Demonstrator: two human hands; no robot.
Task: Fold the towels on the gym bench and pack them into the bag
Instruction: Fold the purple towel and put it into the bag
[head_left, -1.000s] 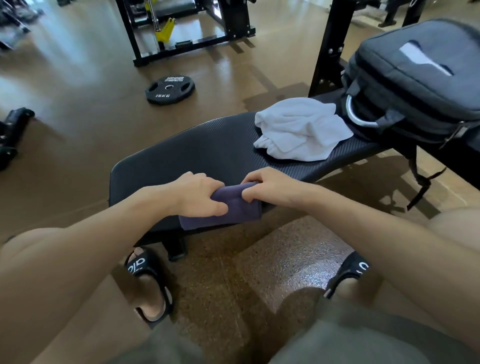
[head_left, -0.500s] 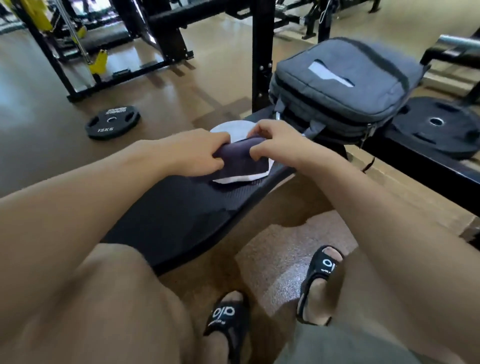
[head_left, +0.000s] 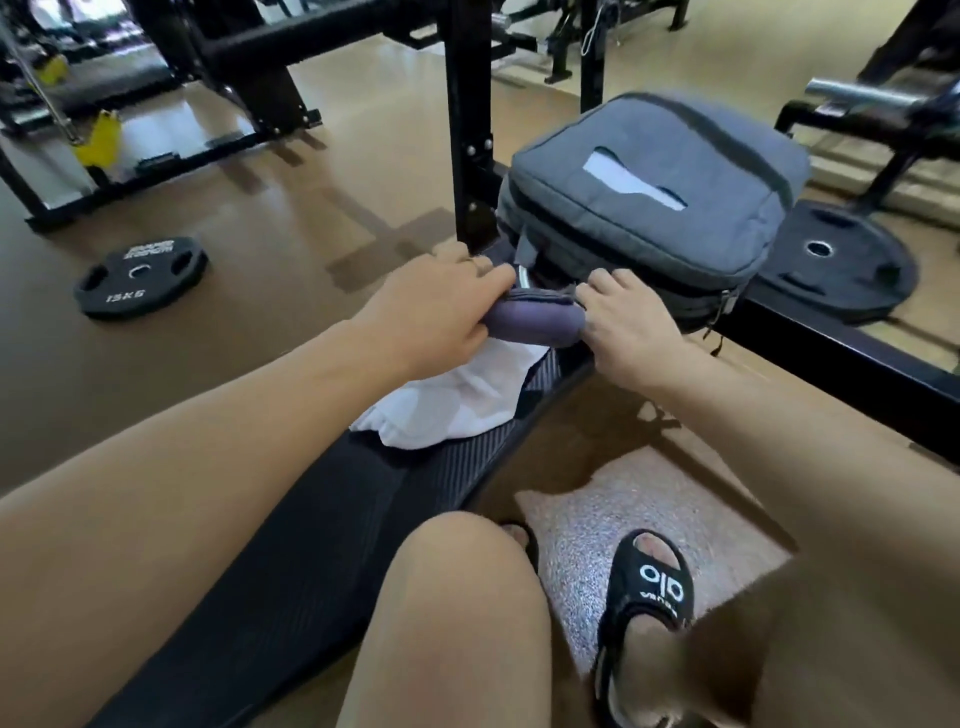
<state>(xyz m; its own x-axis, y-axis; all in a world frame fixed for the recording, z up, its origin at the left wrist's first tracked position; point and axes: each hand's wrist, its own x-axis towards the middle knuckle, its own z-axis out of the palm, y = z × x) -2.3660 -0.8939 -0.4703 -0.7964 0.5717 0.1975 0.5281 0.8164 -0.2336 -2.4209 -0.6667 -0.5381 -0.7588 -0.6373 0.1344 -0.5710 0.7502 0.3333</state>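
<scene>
Holding a folded purple towel (head_left: 535, 325) level between both hands, right at the near side of the grey bag (head_left: 649, 202). Left hand (head_left: 436, 312) curled over the towel's left end, fingers wrapped round the fabric; right hand (head_left: 631, 319) pinching the right end, thumb and fingertips closed on it. Towel's long axis running left to right, roughly parallel to the bag's near edge and its zip line. Bag lying just beyond the grip, away from the body and slightly to the right, so right hand nearer the bag's body, left hand nearer the metal ring (head_left: 522, 275) at the bag's near corner. Cannot tell whether the compartment facing the hands is unzipped wide enough; the gap there shows dark, partly hidden by knuckles. Towel hanging above a crumpled white towel (head_left: 457, 400), not yet folded, spread on the black bench pad (head_left: 311, 519) directly under the left wrist. Judging the step in hand as packing the first towel: next push likely forward into the opening, long side leading. Weight plate (head_left: 140, 275) on the floor well off left.
</scene>
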